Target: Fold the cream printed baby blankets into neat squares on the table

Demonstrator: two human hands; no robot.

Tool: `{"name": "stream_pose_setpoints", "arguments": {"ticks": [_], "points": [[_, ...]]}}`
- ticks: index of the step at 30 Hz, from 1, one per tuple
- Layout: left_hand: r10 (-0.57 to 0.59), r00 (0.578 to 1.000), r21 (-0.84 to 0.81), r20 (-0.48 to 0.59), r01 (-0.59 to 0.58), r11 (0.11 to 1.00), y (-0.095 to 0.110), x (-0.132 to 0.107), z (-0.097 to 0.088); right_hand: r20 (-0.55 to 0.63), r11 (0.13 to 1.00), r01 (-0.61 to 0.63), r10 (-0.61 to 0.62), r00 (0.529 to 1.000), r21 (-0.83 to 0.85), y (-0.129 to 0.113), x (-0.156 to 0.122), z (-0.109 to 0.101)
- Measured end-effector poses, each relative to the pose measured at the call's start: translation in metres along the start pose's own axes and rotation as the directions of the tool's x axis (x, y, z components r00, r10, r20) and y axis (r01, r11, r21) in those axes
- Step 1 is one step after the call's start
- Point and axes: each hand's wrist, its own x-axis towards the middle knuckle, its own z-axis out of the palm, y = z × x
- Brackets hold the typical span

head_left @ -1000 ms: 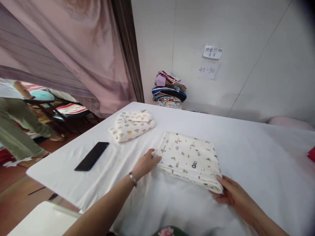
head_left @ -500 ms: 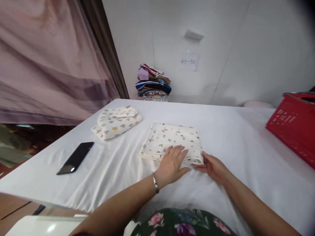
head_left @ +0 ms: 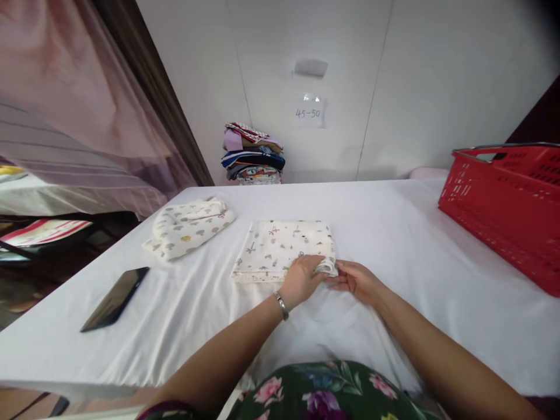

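A cream folded cloth (head_left: 284, 245) with small plant-like prints lies flat in a neat rectangle on the white-covered table. At its front right corner, my left hand (head_left: 301, 281) has its fingers on top and the thumb at the front edge, closed around a rolled-up bit of the layers. My right hand (head_left: 356, 281) pinches the same corner from the right side, with some fingertips hidden under the edge. Farther left rests a loosely bundled cream cloth (head_left: 188, 224) with grey mushroom-like prints, apart from both hands.
A dark phone (head_left: 116, 298) lies at the left of the table (head_left: 385, 233). On the right stands a red plastic basket (head_left: 503, 216). A stack of folded clothes (head_left: 254, 156) sits behind the table's far edge, against the wall. A pink curtain (head_left: 87, 93) hangs at the left.
My left hand has slid right to the front right corner, its fingers now closing there. The right hand stays at that corner. The camera view has shifted, showing more of the red basket.
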Motion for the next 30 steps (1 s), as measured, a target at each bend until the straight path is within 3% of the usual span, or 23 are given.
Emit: {"name": "stream_pose_setpoints", "arguments": {"ticks": [5,8,12,19,24,30], "points": [[-0.037,0.997,-0.054,0.06,0.04,0.998,0.005,0.005,-0.007,0.007,1.0,0.017,-0.017,1.0,-0.008,0.003,0.002,0.0],[-0.083,0.996,0.024,0.041,0.082,0.996,0.008,0.006,-0.004,-0.059,0.999,0.03,-0.031,0.998,-0.02,0.005,0.003,0.002],[-0.009,1.0,0.193,-0.029,0.015,0.981,0.012,0.001,0.009,-0.099,0.998,0.04,-0.045,0.994,-0.049,0.006,0.003,0.002],[0.035,0.999,0.309,0.001,-0.033,0.95,0.012,-0.002,0.017,0.058,0.999,0.048,-0.048,0.997,0.009,0.004,0.001,-0.003],[0.079,0.996,0.264,0.04,-0.087,0.961,0.011,-0.003,0.013,-0.001,0.995,0.055,-0.055,0.998,-0.088,0.004,-0.001,0.001],[0.104,0.995,0.035,-0.006,-0.104,0.994,-0.002,-0.007,-0.004,-0.077,0.988,0.06,-0.071,0.994,-0.144,0.006,0.001,0.002]]}}
